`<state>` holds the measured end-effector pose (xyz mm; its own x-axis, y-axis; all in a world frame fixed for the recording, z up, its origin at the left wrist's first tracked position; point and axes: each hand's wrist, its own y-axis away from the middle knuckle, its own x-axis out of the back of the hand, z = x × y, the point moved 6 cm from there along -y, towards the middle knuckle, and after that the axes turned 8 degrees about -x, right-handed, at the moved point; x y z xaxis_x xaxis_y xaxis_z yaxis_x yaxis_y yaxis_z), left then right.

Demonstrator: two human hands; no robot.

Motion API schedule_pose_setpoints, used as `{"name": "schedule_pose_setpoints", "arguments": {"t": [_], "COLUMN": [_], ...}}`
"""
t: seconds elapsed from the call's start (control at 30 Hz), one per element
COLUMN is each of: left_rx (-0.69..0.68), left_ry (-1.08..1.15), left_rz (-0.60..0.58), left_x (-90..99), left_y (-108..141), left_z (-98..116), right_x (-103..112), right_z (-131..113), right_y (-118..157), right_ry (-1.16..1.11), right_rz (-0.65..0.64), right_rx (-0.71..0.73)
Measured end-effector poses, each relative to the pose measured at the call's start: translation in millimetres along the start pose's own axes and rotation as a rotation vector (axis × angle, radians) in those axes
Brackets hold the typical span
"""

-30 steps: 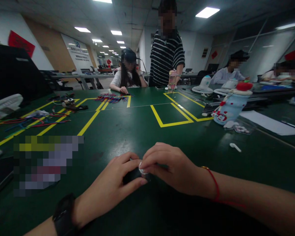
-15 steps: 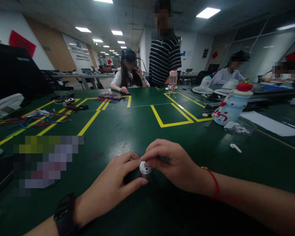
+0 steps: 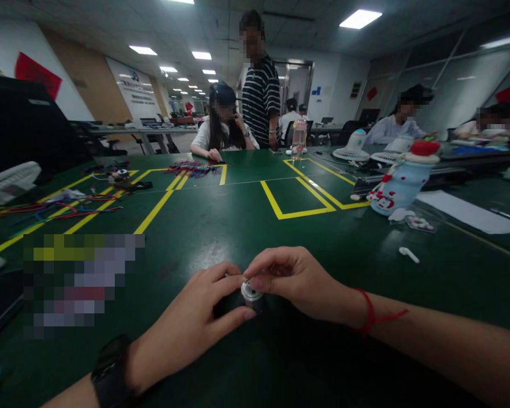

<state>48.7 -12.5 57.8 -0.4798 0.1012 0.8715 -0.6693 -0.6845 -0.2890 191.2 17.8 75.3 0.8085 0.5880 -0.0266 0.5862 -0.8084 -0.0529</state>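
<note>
A small metal cylinder (image 3: 254, 302) with a silvery top and a darker side stands on the green table (image 3: 221, 221). My left hand (image 3: 198, 309) holds it from the left, thumb at the near side and index finger at the far side. My right hand (image 3: 295, 275) is closed at its top, with thumb and index finger pinched together over the rim. Whatever lies between those fingertips is too small to make out. A dark hole shows in the top beside the right thumb.
A blue bottle (image 3: 402, 180) with a red lid stands at the right, near a white earbud (image 3: 408, 255) and paper (image 3: 471, 212). Coloured wires (image 3: 72, 209) lie left. Yellow tape (image 3: 308, 214) marks the table. Several people are around it.
My right hand's wrist has turned slightly and its fingertips have shifted a little at the cylinder's top. The standing person across the table has moved left. My left hand is nearly unchanged.
</note>
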Motion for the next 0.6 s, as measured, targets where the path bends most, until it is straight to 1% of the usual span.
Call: {"name": "schedule_pose_setpoints", "arguments": {"t": [0.13, 0.27, 0.4, 0.53, 0.6], "left_rx": [0.010, 0.015, 0.008, 0.001, 0.012], "left_ry": [0.022, 0.035, 0.029, 0.033, 0.049], "left_rz": [-0.004, -0.004, -0.006, -0.014, -0.031], "left_x": [-0.8, 0.5, 1.3, 4.4, 5.9], "left_y": [-2.2, -2.8, -2.4, -3.6, -4.5], "left_z": [0.3, 2.8, 6.2, 11.2, 13.4], "right_x": [-0.2, -3.6, -9.4, -11.8, -10.6], "right_z": [-5.6, -19.5, -30.3, -40.1, -43.9], "right_y": [3.3, 8.9, 15.7, 22.2, 23.3], "right_ry": [0.171, 0.368, 0.563, 0.626, 0.618], "right_rz": [-0.001, 0.013, -0.012, -0.018, -0.017], "right_rx": [0.042, 0.159, 0.265, 0.307, 0.298]}}
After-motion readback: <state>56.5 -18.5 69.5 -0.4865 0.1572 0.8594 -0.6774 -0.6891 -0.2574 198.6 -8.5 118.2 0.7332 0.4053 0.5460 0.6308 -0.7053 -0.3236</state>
